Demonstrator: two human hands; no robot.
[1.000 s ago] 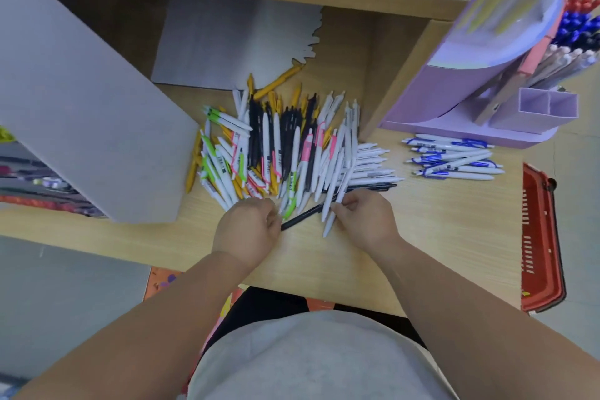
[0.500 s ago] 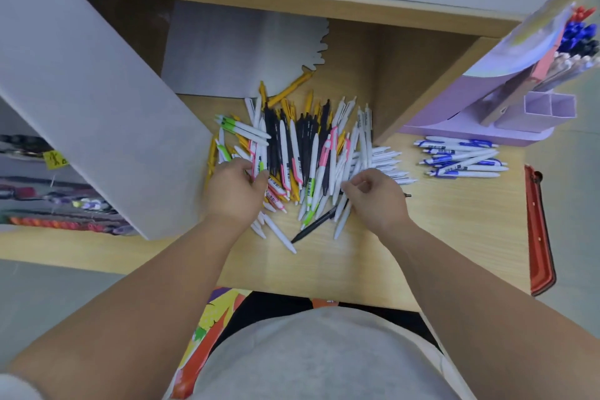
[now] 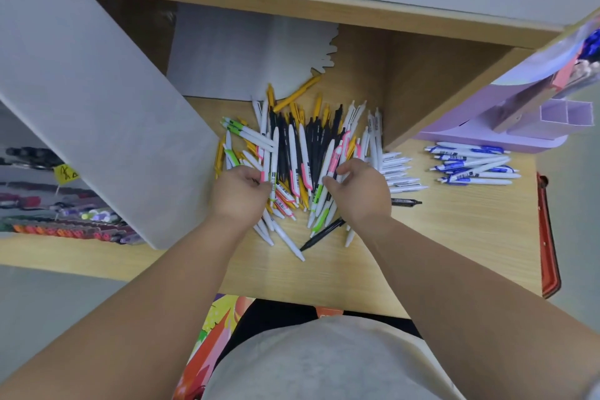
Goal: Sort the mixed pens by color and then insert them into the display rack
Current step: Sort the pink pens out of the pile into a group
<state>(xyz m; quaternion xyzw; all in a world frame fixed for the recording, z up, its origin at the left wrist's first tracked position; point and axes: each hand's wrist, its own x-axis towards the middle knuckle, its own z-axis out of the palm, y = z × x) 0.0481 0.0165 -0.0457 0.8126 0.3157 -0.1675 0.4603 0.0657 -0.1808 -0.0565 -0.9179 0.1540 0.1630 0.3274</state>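
A mixed pile of pens (image 3: 302,146), white, black, yellow, with pink and green clips, lies fanned out on the wooden shelf (image 3: 324,269). My left hand (image 3: 238,193) is at the pile's left side, its thumb and fingers pinching a white pen with a pink clip (image 3: 273,156). On the right side of the pile my right hand (image 3: 362,191) curls its fingers round white pens with pink clips (image 3: 334,153). A group of blue-clip pens (image 3: 470,166) lies apart at the right, in front of the purple display rack (image 3: 535,127). Plain white pens (image 3: 399,172) lie beside my right hand.
A grey board (image 3: 81,101) leans at the left, over shelves of other pens (image 3: 48,204). A single black pen (image 3: 406,202) lies right of my right hand. A red basket (image 3: 548,237) hangs at the shelf's right edge. A wooden partition (image 3: 438,88) walls the pile on the right.
Both hands moved from the near tips of the pens further up into the pile. The fingers now close on pink-clip pens. The camera tilted upward.
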